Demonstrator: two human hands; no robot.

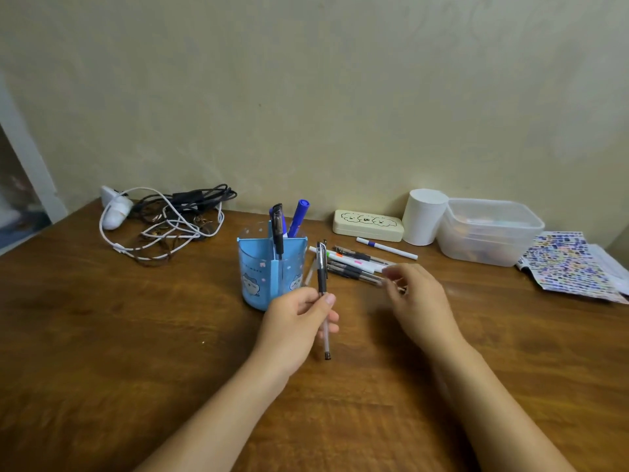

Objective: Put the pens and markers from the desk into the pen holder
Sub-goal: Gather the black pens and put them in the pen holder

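Grip on a black pen, pen holder just behind.
Left hand pinches the black pen upright; right hand, blurred, fingers loosely spread, at 3 o'clock. Blue pen holder at 11 o'clock, loose pens on the tabletop at 1 o'clock.

Blue cartoon-printed pen holder, brown wood-grain desk, cream glasses case

Brown wood-grain desk against blotchy cream wall; pale door frame far left.
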